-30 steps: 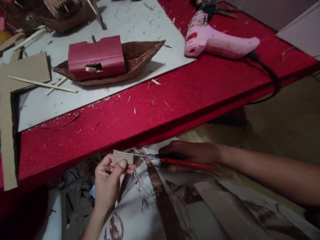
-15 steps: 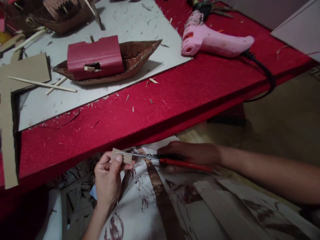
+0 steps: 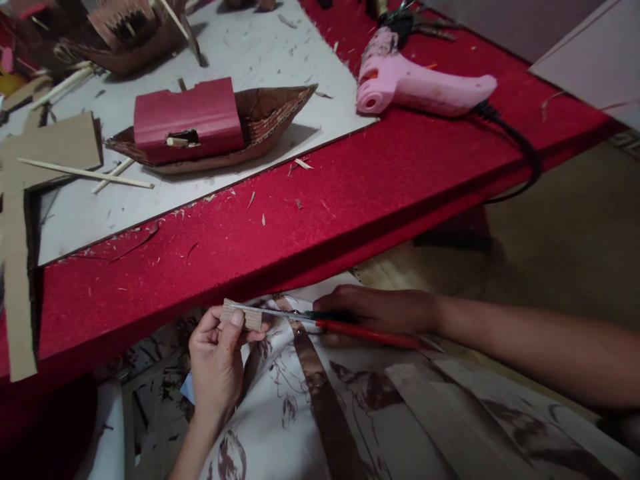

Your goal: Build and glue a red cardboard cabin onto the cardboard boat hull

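Observation:
Between the thumb and fingers of my left hand (image 3: 217,357) is a small ridged piece of cardboard (image 3: 251,321). My right hand (image 3: 380,310) is closed round the handles of a pair of scissors (image 3: 360,331), one of them red. The scissors' blades point left and lie across the upper part of the cardboard piece, close to my left thumb. Both hands are over my lap, just below the table's front edge. The fingers of my right hand are partly hidden behind the handles.
On the white board (image 3: 340,80) stands a cardboard boat (image 3: 270,113) with a red roof. A pink glue gun (image 3: 430,87) lies on the red table (image 3: 350,180), its cord over the edge. Cut cardboard (image 3: 60,143), thin sticks (image 3: 85,171) and another boat (image 3: 130,57) are at the left.
The view has shifted slightly. The scissors still lie across the cardboard piece, and both hands keep nearly the same place.

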